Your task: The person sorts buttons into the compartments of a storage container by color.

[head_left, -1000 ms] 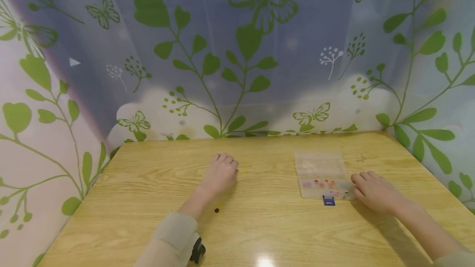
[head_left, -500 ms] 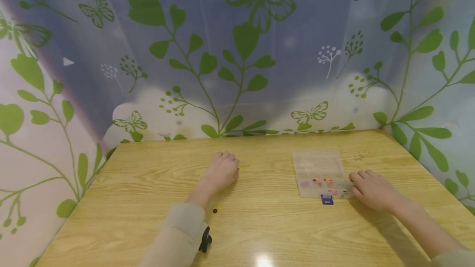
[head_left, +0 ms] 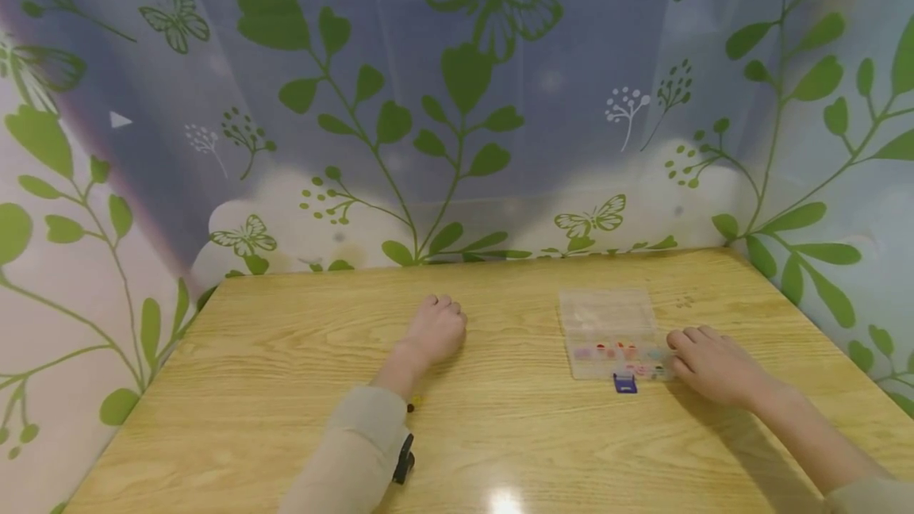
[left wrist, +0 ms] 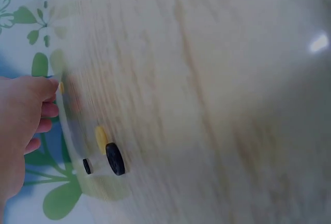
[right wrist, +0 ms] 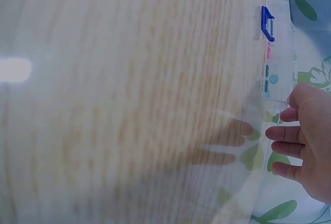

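Note:
My left hand [head_left: 437, 329] rests low over the middle of the table with its fingers curled. In the left wrist view its thumb and index tips meet at a small yellow button [left wrist: 61, 87], which the hand hides in the head view. Nearer me, beside the left forearm, lie a black button [left wrist: 115, 159], another yellow button [left wrist: 101, 140] and a smaller black piece [left wrist: 87, 166]. My right hand [head_left: 716, 365] touches the right end of a clear compartment box [head_left: 591, 367], its other fingers loosely extended. The box's lid stands open, and colourful buttons [head_left: 620, 350] sit inside.
A blue clasp [head_left: 625, 383] juts from the box's front edge. Several tiny brownish bits [head_left: 685, 302] lie behind the box on the wooden table [head_left: 514, 419]. A leaf-patterned curtain [head_left: 500, 181] hangs along the back and sides. A dark wrist device [head_left: 404, 458] sits at the left cuff.
My left hand has shifted slightly right, covering the yellow button that showed beside it. The right hand stays at the box. The whole head view has drifted a little left.

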`<state>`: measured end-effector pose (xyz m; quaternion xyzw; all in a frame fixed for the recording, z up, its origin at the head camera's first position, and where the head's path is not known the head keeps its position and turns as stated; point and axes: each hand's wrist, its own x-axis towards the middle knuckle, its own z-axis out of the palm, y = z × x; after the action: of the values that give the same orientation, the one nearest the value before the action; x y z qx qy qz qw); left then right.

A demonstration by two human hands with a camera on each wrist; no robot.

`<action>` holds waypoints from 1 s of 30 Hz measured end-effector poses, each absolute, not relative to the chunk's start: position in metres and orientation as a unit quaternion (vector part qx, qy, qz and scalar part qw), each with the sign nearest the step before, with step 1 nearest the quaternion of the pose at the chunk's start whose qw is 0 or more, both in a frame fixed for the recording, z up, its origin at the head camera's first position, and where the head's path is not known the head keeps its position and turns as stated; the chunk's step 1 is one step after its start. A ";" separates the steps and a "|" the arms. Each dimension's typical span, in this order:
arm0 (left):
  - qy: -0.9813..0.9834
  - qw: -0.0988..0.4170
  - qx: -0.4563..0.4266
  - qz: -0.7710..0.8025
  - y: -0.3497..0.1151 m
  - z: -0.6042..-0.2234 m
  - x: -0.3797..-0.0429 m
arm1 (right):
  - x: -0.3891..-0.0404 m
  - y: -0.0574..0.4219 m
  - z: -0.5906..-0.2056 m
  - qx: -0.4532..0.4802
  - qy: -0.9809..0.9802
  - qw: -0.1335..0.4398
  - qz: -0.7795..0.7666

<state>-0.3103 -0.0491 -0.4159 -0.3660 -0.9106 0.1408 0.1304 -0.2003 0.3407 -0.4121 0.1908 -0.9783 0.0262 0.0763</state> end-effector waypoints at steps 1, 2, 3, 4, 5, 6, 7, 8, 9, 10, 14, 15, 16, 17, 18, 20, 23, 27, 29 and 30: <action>-0.907 0.139 -0.372 0.143 -0.049 -0.419 -0.312 | -0.200 0.341 -0.412 0.190 -0.979 0.075 0.026; -0.905 0.138 -0.375 0.144 -0.049 -0.419 -0.313 | -0.200 0.341 -0.412 0.190 -0.979 0.075 0.026; -0.905 0.135 -0.375 0.147 -0.048 -0.420 -0.313 | -0.199 0.341 -0.411 0.189 -0.979 0.074 0.026; -0.905 0.135 -0.376 0.146 -0.048 -0.420 -0.313 | -0.199 0.341 -0.411 0.189 -0.979 0.074 0.026; -0.905 0.134 -0.376 0.149 -0.047 -0.421 -0.313 | -0.199 0.341 -0.411 0.189 -0.979 0.074 0.026; -0.905 0.132 -0.376 0.149 -0.047 -0.421 -0.313 | -0.199 0.341 -0.411 0.188 -0.979 0.073 0.026; -0.905 0.131 -0.376 0.150 -0.046 -0.421 -0.312 | -0.199 0.340 -0.411 0.188 -0.979 0.071 0.027; -0.908 0.121 -0.371 0.150 -0.045 -0.419 -0.310 | -0.199 0.340 -0.411 0.187 -0.979 0.070 0.028; -0.909 0.120 -0.370 0.149 -0.044 -0.419 -0.310 | -0.199 0.340 -0.411 0.187 -0.979 0.069 0.028; -0.909 0.122 -0.370 0.148 -0.044 -0.419 -0.309 | -0.198 0.340 -0.411 0.187 -0.979 0.070 0.027; -0.910 0.118 -0.369 0.147 -0.043 -0.418 -0.308 | -0.198 0.340 -0.411 0.187 -0.979 0.073 0.027; -0.910 0.117 -0.368 0.148 -0.042 -0.418 -0.308 | -0.198 0.341 -0.411 0.187 -0.979 0.075 0.026; -0.910 0.118 -0.369 0.148 -0.042 -0.419 -0.309 | -0.199 0.341 -0.411 0.187 -0.979 0.076 0.026; -0.910 0.118 -0.369 0.147 -0.042 -0.419 -0.309 | -0.199 0.341 -0.411 0.187 -0.979 0.075 0.028; -0.910 0.119 -0.369 0.148 -0.042 -0.419 -0.309 | -0.199 0.341 -0.411 0.187 -0.979 0.075 0.029; -0.909 0.123 -0.370 0.148 -0.042 -0.420 -0.310 | -0.199 0.341 -0.411 0.187 -0.979 0.073 0.030; -0.908 0.126 -0.372 0.147 -0.042 -0.420 -0.310 | -0.200 0.341 -0.411 0.187 -0.979 0.070 0.030; -0.907 0.123 -0.373 0.152 -0.041 -0.419 -0.311 | -0.201 0.342 -0.412 0.187 -0.979 0.070 0.026; -0.909 0.116 -0.371 0.152 -0.040 -0.419 -0.312 | -0.201 0.342 -0.412 0.187 -0.980 0.071 0.025; -0.910 0.113 -0.370 0.150 -0.040 -0.418 -0.312 | -0.201 0.342 -0.412 0.187 -0.979 0.071 0.025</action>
<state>-0.3120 -0.0399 -0.4183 -0.3704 -0.9097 0.1497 0.1131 -0.2011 0.3423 -0.4120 0.1873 -0.9794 0.0248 0.0714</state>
